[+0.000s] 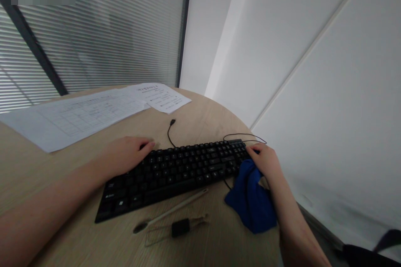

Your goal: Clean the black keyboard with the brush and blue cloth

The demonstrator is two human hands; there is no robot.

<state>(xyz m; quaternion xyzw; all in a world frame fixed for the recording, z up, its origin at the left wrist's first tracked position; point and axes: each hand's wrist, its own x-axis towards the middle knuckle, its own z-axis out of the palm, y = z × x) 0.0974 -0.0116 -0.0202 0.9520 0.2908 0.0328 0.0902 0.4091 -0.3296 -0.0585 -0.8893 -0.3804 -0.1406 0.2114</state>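
A black keyboard (pixel 184 171) lies slantwise on the table, its keys facing up. My left hand (pixel 131 152) grips its far left edge, the thumb near the top keys and the other fingers hidden. At the keyboard's right end, my right hand (pixel 265 158) is closed on the edge with the thumb on top. Below that hand a crumpled blue cloth (pixel 253 202) touches the keyboard's corner; whether the fingers also hold it, I cannot tell. In front of the keyboard lie a thin-handled brush (pixel 175 210) and a wire keycap puller (pixel 181 228) with a black middle.
Printed paper sheets (pixel 90 112) are spread at the back left of the round wooden table (pixel 203 112). Behind the keyboard, its cable ends in a USB plug (pixel 172 122). More cable (pixel 247 135) loops near the table's right edge. A white wall (pixel 297 29) stands close on the right.
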